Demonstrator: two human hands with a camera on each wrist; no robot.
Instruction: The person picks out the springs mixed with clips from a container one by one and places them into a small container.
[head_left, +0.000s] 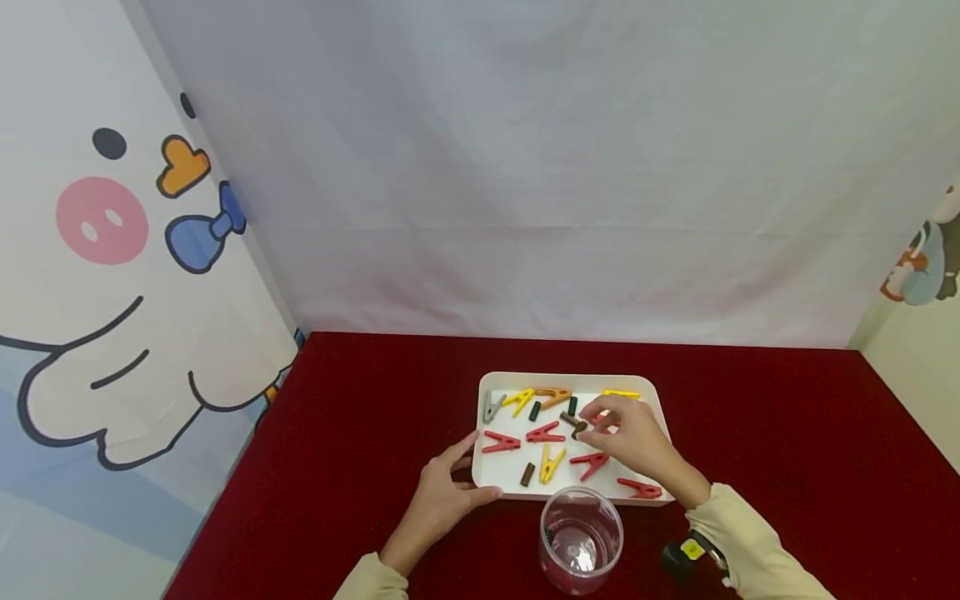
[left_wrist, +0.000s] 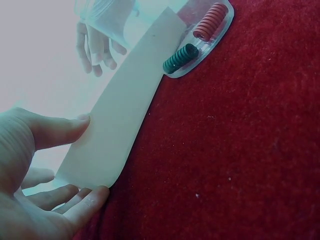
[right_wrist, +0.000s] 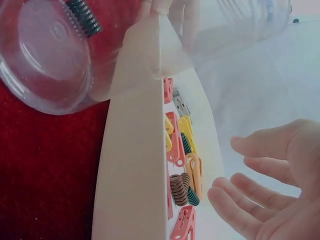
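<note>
A white tray (head_left: 491,482) holds several coloured clips and short coil springs. My left hand (head_left: 442,496) grips its near left corner, thumb on the front wall and fingers round the side. Over the tray's right half is my right hand (head_left: 633,433), its fingers bent loosely beside two brown springs (right_wrist: 178,190). Nothing shows between those fingers in the right wrist view. A clear plastic jar (head_left: 551,567) stands before the tray's front edge. Inside it, the left wrist view shows a red spring (left_wrist: 210,21) and a green spring (left_wrist: 181,58).
Red clips (head_left: 501,442), yellow clips (head_left: 519,401), an orange clip (head_left: 553,398) and a grey clip (head_left: 492,408) lie spread in the tray. Dark green springs (head_left: 535,411) lie toward its back, another brown spring (head_left: 527,474) near its front. A red cloth (head_left: 375,417) covers the table.
</note>
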